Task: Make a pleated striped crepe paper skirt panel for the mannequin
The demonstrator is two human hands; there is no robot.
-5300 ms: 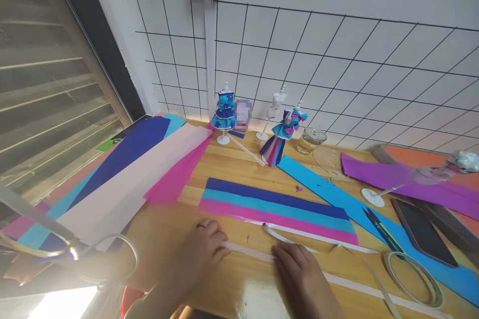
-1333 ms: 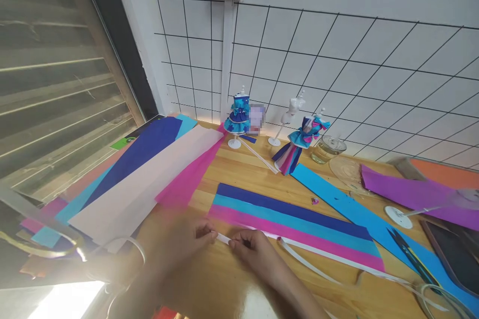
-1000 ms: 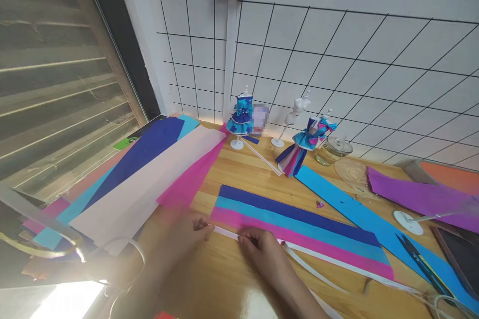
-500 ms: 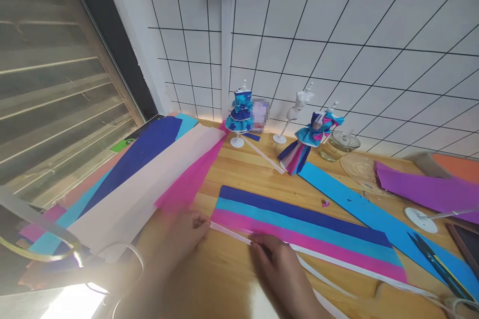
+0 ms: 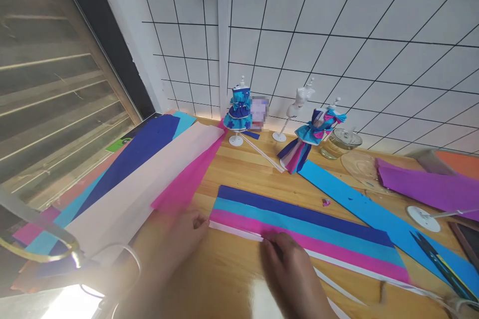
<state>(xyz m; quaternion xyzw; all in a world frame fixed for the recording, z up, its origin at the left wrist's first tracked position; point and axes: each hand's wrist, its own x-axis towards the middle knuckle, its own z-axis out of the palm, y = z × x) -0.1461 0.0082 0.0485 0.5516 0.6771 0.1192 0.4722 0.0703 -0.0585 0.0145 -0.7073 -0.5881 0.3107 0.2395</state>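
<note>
A narrow pale paper strip (image 5: 236, 232) lies along the lower edge of a striped paper panel (image 5: 299, 229) in dark blue, light blue and pink. At its left end, my left hand (image 5: 185, 232) has thumb and finger pinched together on the strip. My right hand (image 5: 294, 271) grips it farther right, fingertips by the pink band; the fingers partly hide the strip there. Beyond that hand, loose white strip (image 5: 340, 286) trails over the wooden table (image 5: 217, 279).
Layered crepe-paper sheets (image 5: 138, 184) lie at left, near a bright lamp (image 5: 75, 304). Behind stand a mini mannequin in a blue dress (image 5: 239, 109), a bare one (image 5: 299, 102) and another dressed one (image 5: 314, 132). To the right are a glass cup (image 5: 340, 143), blue paper (image 5: 348, 202) and dark tweezers (image 5: 441, 261).
My right hand has slid rightward along the strip, which now lies against the panel's lower edge. My left hand stays at the left end. The camera view has shifted slightly.
</note>
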